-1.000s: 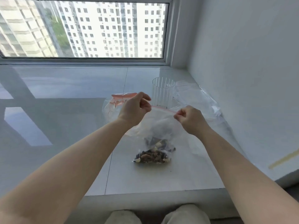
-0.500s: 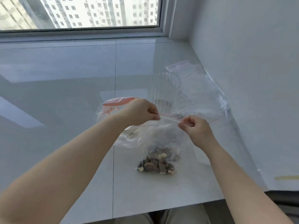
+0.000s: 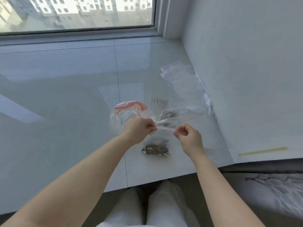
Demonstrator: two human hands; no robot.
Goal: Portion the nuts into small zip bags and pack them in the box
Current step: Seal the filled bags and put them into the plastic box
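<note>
A small clear zip bag (image 3: 161, 136) hangs between my hands above the white sill, with dark mixed nuts (image 3: 155, 149) gathered at its bottom. My left hand (image 3: 139, 130) pinches the left end of the bag's red-lined zip strip. The strip's right end is pinched in my right hand (image 3: 188, 137). The strip is stretched taut between them. No box is in view.
Behind my hands lies a larger clear bag with an orange top (image 3: 129, 106), a ribbed clear cup (image 3: 159, 102), and a pile of empty zip bags (image 3: 185, 86) along the right wall. The sill's front edge (image 3: 164, 179) runs just above my knees.
My view tilted further down and the window slid up out of frame. Both hands came a little closer together on the zip strip, and the bag still hangs between them.
</note>
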